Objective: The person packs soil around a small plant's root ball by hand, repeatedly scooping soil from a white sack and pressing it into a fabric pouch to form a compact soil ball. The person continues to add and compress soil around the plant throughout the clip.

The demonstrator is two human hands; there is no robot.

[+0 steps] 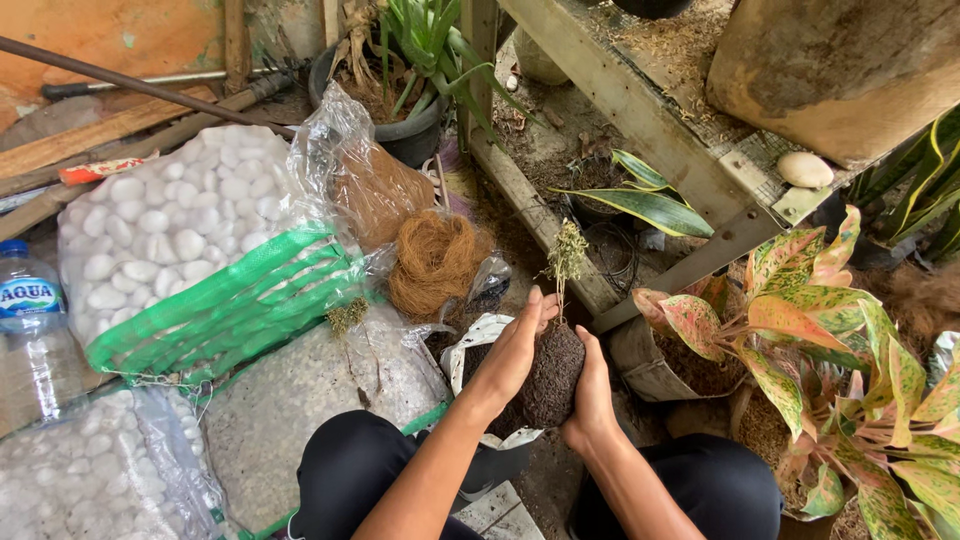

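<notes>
My left hand (513, 352) and my right hand (594, 385) cup a dark ball of soil (556, 372) between their palms, one on each side. A thin seedling (566, 255) with a small greenish tuft stands upright out of the top of the ball. Under the hands lies an open bag of dark soil (478, 340). A nest of brown coconut fibre (435, 262) rests just beyond it, partly inside a clear plastic bag (345, 150).
Bags of white pebbles (170, 225) and grey gravel (300, 395) lie at left, with a green mesh sack (235, 305) and a water bottle (30, 320). A pink-green leafy plant (840, 340) stands at right. A wooden shelf frame (640, 110) and potted plants are ahead.
</notes>
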